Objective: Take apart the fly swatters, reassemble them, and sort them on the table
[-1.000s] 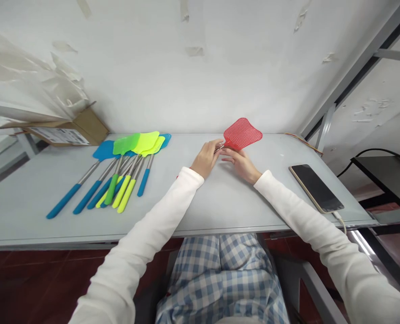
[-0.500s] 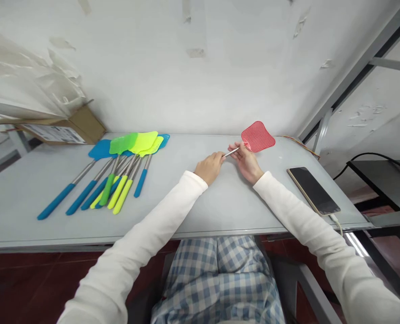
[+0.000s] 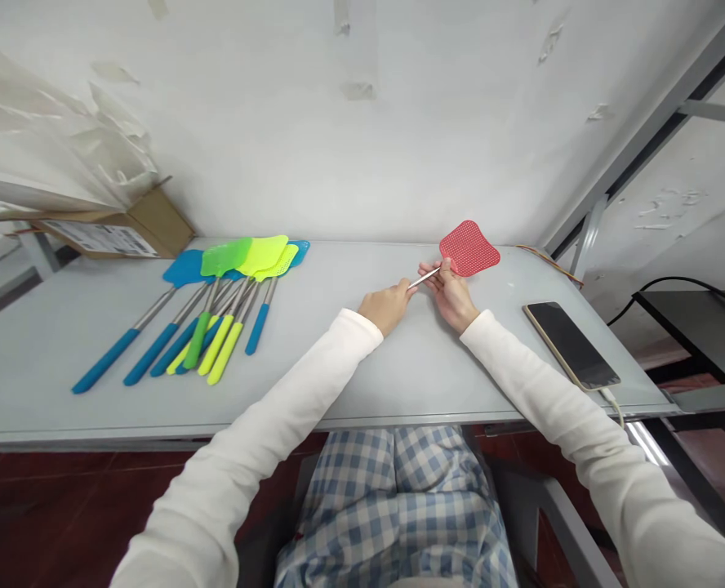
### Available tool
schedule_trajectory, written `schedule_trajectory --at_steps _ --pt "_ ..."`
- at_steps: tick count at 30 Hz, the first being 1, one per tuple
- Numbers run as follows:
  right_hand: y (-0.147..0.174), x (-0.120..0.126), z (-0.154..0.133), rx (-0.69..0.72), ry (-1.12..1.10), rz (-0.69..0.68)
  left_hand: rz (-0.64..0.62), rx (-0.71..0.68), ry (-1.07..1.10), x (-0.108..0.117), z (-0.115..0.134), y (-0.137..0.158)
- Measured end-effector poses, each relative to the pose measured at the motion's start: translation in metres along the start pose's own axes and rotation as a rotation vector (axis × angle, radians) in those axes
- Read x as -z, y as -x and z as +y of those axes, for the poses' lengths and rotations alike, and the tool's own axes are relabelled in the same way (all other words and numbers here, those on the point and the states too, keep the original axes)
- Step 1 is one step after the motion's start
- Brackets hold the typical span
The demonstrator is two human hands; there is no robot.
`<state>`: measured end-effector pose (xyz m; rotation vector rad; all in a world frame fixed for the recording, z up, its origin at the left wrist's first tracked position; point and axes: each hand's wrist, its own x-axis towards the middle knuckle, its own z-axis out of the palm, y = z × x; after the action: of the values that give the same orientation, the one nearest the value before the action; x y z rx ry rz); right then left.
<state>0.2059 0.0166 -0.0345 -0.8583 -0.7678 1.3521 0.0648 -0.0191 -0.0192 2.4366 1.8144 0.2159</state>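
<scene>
Between both hands is a fly swatter (image 3: 469, 248) with a red perforated head and a thin metal rod, its head tilted toward the upper right. My left hand (image 3: 387, 307) is closed around the lower end, hiding whatever handle is there. At the neck, where rod meets head, my right hand (image 3: 451, 297) pinches with thumb and fingers, palm turned up. Over on the left lies a pile of several fly swatters in blue, green and yellow, among them a yellow one (image 3: 225, 353) and a blue one (image 3: 106, 361) at its left edge.
A phone (image 3: 572, 345) with a white cable lies on the right of the grey table (image 3: 350, 384). An open cardboard box (image 3: 160, 222) stands at the back left against the white wall. A metal frame (image 3: 589, 237) rises at the right.
The view has shifted slightly. Both hands keep their hold on the red fly swatter, and it stays in nearly the same place.
</scene>
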Motion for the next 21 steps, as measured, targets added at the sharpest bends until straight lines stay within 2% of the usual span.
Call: schedule_trajectory --at_steps 8,21 --pt "-0.0082 0.0014 -0.0042 0.054 -0.009 0.026 0.053 -0.027 -0.006 0.0026 0.0041 -0.0028" --pt "-0.0097 -0.0021 -0.0023 0.095 -0.015 0.063 0.064 -0.024 -0.012 0.0075 0.0027 -0.0006"
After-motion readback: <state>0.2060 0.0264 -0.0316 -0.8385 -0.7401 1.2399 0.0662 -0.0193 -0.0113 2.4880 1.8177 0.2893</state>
